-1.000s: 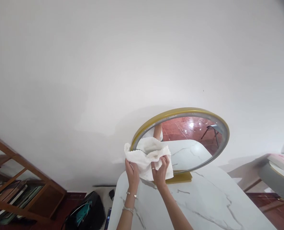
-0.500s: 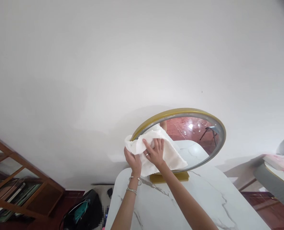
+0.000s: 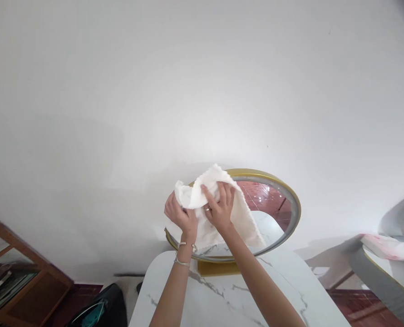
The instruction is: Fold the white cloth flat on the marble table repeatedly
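An oval mirror (image 3: 268, 231) in a gold and grey frame stands on a gold base (image 3: 219, 268). A white cloth (image 3: 244, 222) with a scalloped edge hangs over its left half. My left hand (image 3: 181, 215) is closed on the cloth's bunched left part, near the mirror's left rim. My right hand (image 3: 220, 206), with a ring on one finger, presses on the cloth over the glass, its fingers spread across a fold. The hands and cloth hide the left side of the mirror.
The base rests on a white marble-patterned tabletop (image 3: 236, 299) before a white wall (image 3: 202, 81). To the right, a tissue pack (image 3: 387, 246) lies on another piece of furniture. A wooden cabinet (image 3: 35, 288) and a black bag (image 3: 115, 302) are at lower left.
My left hand has moved up and left with its part of the cloth. A corner of the cloth now rises above the mirror's rim. The view has shifted to the right.
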A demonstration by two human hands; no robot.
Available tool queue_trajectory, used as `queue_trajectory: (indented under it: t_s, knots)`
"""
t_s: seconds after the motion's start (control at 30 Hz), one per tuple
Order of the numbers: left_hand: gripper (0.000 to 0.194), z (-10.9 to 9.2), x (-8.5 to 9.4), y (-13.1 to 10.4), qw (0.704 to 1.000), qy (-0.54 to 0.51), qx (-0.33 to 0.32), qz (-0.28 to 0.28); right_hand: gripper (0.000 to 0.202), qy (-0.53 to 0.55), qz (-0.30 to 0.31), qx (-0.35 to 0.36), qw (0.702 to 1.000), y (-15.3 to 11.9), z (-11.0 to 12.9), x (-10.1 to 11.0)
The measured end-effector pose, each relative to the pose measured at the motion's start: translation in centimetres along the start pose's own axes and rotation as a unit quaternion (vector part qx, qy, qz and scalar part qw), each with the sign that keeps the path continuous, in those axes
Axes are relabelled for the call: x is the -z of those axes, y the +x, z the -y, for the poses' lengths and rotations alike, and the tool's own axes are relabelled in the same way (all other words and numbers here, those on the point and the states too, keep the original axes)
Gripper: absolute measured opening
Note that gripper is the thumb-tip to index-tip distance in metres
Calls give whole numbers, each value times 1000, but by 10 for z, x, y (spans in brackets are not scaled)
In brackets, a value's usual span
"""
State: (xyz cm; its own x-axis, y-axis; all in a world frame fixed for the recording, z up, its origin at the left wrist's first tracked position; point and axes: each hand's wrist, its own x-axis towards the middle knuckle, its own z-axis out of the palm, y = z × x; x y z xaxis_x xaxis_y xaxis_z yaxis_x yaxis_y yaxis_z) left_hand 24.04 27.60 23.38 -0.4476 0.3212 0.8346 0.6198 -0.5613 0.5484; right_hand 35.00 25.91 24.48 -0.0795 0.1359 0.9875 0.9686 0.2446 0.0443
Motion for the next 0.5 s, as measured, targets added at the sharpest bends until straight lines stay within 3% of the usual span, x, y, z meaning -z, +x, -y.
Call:
queue_trajectory:
  t_s: [0.27, 0.37, 0.5]
  knots:
    - [38, -101, -50, 7, 990, -18, -122, 62, 44, -38, -85, -141, 986, 16, -75, 44]
    - [37, -134, -71, -5, 976, -43, -179, 113, 40, -57, -121, -184, 974, 11, -108, 54]
    - [38, -165, -92, -33, 948, -41, -262, 175, 42, -71, -137, -255, 955, -20, -146, 66]
